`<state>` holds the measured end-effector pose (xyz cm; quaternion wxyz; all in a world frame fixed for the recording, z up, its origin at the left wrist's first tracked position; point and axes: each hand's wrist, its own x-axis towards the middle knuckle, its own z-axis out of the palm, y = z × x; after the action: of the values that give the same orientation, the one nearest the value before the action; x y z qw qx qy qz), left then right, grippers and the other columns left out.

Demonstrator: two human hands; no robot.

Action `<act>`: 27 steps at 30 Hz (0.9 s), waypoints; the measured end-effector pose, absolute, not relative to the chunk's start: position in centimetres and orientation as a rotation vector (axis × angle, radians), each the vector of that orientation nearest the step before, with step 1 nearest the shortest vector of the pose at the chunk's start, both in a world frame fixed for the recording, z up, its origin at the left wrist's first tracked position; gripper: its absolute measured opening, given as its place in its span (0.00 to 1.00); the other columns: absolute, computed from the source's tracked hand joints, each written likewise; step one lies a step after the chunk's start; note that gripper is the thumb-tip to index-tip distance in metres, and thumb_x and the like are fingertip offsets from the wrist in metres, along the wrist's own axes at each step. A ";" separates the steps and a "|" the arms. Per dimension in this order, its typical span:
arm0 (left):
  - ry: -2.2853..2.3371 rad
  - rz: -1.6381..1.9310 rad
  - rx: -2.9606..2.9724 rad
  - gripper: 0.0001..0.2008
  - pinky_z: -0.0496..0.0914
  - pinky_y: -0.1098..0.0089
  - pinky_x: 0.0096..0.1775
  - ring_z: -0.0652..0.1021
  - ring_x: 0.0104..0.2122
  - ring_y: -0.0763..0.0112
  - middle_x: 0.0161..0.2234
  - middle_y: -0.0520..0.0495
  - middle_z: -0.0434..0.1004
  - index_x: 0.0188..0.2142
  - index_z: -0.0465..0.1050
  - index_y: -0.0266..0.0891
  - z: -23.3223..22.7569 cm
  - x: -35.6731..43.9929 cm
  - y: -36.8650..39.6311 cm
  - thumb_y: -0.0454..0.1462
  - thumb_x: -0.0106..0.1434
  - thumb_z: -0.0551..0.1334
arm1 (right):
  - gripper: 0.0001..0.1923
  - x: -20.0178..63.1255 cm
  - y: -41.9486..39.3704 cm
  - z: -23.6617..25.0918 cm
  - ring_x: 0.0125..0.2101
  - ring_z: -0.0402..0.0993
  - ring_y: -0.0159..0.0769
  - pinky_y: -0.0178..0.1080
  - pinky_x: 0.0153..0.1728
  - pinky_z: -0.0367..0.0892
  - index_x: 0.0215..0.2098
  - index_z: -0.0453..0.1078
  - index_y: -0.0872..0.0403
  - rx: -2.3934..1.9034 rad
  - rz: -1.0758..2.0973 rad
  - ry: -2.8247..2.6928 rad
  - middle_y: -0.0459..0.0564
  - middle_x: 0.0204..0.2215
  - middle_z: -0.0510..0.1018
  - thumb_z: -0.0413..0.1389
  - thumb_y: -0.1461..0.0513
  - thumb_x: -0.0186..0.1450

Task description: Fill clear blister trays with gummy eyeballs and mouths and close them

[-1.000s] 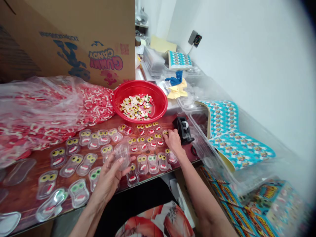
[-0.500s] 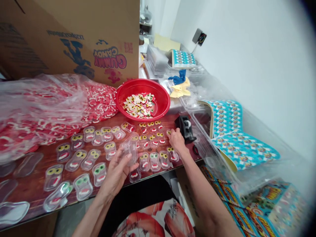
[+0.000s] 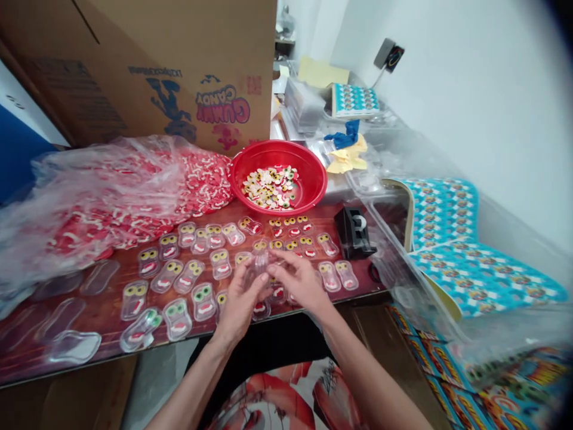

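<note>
My left hand (image 3: 240, 301) and my right hand (image 3: 299, 282) meet over the front of the brown table (image 3: 107, 325). Together they grip a stack of clear plastic blister shells (image 3: 259, 264) between their fingertips. Under and around them lie several clear shells filled with gummy eyes and red mouths (image 3: 203, 298). A few empty shells (image 3: 71, 348) lie at the left front. A red bowl (image 3: 308, 173) of loose gummy eyes stands behind the hands.
A clear bag of red and white gummies (image 3: 107, 191) fills the left. Behind it stands a cardboard "Gummy Candy" box (image 3: 147, 65). A black tape dispenser (image 3: 354, 233) sits right of the shells. Blue printed card sheets (image 3: 465, 239) and clear plastic lie on the right.
My right hand left the filled shells near the tape dispenser and came back left to join my left hand on the stack of clear shells. The view shifted left.
</note>
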<state>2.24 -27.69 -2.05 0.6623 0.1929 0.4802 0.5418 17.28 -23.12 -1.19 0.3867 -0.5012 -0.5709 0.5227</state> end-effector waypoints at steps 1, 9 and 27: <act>1.111 1.231 0.446 0.28 0.79 0.70 0.40 0.78 0.52 0.60 0.57 0.47 0.73 0.54 0.67 0.49 -2.2 2.2 -27.8 0.40 0.55 0.73 | 0.21 16.3 -23.6 -1.1 0.31 0.72 0.33 0.36 0.32 0.69 0.51 0.75 0.52 -1.244 1.441 -1.358 0.50 0.40 0.79 0.62 0.55 0.61; 1.127 1.214 0.468 0.29 0.80 0.70 0.36 0.80 0.45 0.65 0.56 0.48 0.73 0.55 0.69 0.49 -2.1 1.3 -28.3 0.41 0.54 0.73 | 0.19 15.0 -23.6 -0.4 0.26 0.67 0.26 0.30 0.22 0.61 0.43 0.75 0.54 -1.132 1.707 -1.021 0.46 0.35 0.76 0.68 0.57 0.54; 1.040 1.235 0.340 0.24 0.79 0.69 0.34 0.83 0.45 0.55 0.47 0.50 0.77 0.48 0.66 0.46 -1.0 -0.1 -27.6 0.38 0.55 0.73 | 0.17 22.4 -18.7 -4.0 0.43 0.74 0.47 0.43 0.42 0.66 0.49 0.68 0.59 -2.272 0.370 -1.824 0.62 0.46 0.74 0.56 0.57 0.66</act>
<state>-0.11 -27.56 -1.04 0.6785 0.1512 0.4629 0.5499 22.36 -18.71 -3.98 0.1020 -0.7695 -0.6179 0.1253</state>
